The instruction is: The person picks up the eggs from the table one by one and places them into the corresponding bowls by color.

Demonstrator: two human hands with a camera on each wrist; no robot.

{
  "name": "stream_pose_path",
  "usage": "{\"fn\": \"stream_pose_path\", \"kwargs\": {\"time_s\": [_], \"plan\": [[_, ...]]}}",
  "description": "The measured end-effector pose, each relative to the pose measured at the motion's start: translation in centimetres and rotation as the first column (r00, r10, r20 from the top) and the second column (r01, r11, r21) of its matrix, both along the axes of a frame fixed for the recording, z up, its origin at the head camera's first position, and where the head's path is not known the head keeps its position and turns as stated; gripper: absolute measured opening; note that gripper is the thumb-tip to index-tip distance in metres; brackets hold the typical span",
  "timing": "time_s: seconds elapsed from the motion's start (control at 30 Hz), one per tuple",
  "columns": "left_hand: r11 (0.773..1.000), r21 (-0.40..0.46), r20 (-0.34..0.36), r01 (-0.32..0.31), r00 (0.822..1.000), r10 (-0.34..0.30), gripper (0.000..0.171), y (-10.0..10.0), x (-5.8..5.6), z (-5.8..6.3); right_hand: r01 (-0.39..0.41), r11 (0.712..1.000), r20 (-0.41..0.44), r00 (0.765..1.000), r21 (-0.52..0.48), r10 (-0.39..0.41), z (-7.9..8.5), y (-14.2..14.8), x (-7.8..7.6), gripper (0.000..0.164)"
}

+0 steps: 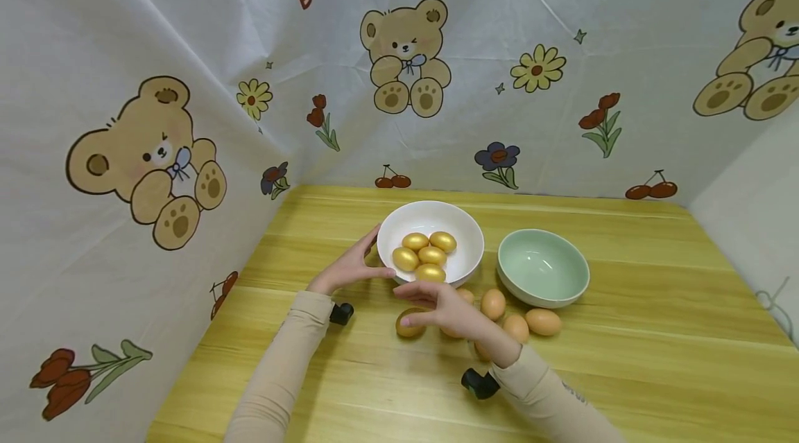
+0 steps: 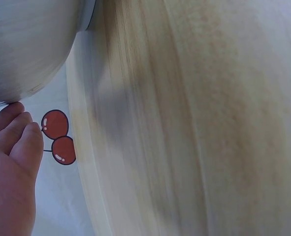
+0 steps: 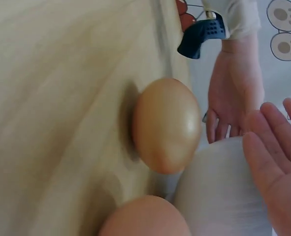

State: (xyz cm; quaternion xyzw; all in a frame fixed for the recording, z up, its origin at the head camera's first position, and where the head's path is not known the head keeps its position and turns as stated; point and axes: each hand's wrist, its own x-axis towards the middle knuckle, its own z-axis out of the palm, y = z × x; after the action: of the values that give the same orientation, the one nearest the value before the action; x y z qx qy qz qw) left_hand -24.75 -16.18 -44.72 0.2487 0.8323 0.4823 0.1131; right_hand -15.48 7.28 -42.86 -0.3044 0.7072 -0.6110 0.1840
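Eggs, five and shiny gold [image 1: 432,256], lie in a round white bowl [image 1: 458,224]; only the head view sees inside, while both wrist views show its outer wall. The left hand [image 1: 354,270] touches the bowl's side, fingers and thumb wide apart. The right hand [image 1: 451,310] is near its front, fingers extended; contact is unclear. Light-brown oval eggs [image 1: 543,322] and a glossy pale-green bowl [image 1: 543,270] sit rightward.
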Motion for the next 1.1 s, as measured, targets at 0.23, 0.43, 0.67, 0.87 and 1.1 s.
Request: {"fn": "stream_pose_path", "kwargs": {"time_s": [0.23,0.43,0.67,0.87,1.1], "plan": [[1.000,-0.014,-0.005,-0.009,1.000,0.009,0.105,-0.2,-0.6,-0.9,0.011,0.989,-0.077,0.997,0.150,0.001,-1.2,-0.4,0.5,0.057],[1.000,-0.020,-0.012,-0.008,1.000,0.007,0.106,-0.2,-0.5,-0.9,0.049,0.975,-0.099,0.995,0.215,-0.028,-1.6,-0.6,0.7,0.060],[1.000,-0.004,-0.015,-0.006,1.000,0.006,0.105,-0.2,-0.5,-1.0,0.062,0.972,-0.104,0.994,0.226,-0.039,-2.1,-0.8,0.6,0.059],[1.000,0.010,-0.011,-0.006,1.000,0.006,0.104,-0.1,-0.3,-0.7,0.078,0.959,-0.139,0.989,0.273,-0.041,-2.2,-0.9,0.6,0.057],[1.000,0.007,0.008,-0.018,1.000,0.018,0.104,-0.1,-0.3,-0.8,0.045,0.954,-0.172,0.985,0.297,0.007,-2.6,-1.1,0.6,0.049]]}}
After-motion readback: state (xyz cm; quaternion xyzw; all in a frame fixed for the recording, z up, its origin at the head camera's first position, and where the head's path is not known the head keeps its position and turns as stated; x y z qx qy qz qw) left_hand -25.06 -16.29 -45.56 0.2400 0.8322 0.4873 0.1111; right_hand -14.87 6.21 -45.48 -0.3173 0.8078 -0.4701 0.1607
